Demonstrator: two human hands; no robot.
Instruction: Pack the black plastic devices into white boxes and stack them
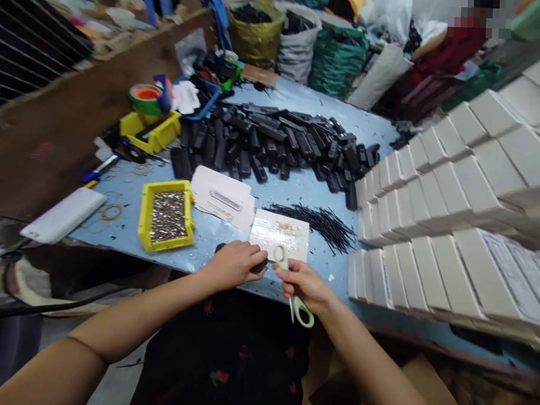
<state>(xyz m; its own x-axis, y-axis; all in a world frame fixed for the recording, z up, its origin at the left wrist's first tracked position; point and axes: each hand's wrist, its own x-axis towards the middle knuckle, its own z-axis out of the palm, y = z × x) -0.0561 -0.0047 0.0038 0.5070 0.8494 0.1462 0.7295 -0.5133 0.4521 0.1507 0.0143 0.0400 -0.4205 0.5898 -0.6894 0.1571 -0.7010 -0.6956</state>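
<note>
At the near edge of the blue table, a black plastic part is pinned under the closed fingers of the left hand, steadying it for the pale green scissors gripped in the right hand, with the yellow bin of small metal pieces just beside.

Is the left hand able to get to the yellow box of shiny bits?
Probably yes. The yellow box sits just beyond the left hand on the blue table, nothing between them, but that hand already grips a black piece.
</note>
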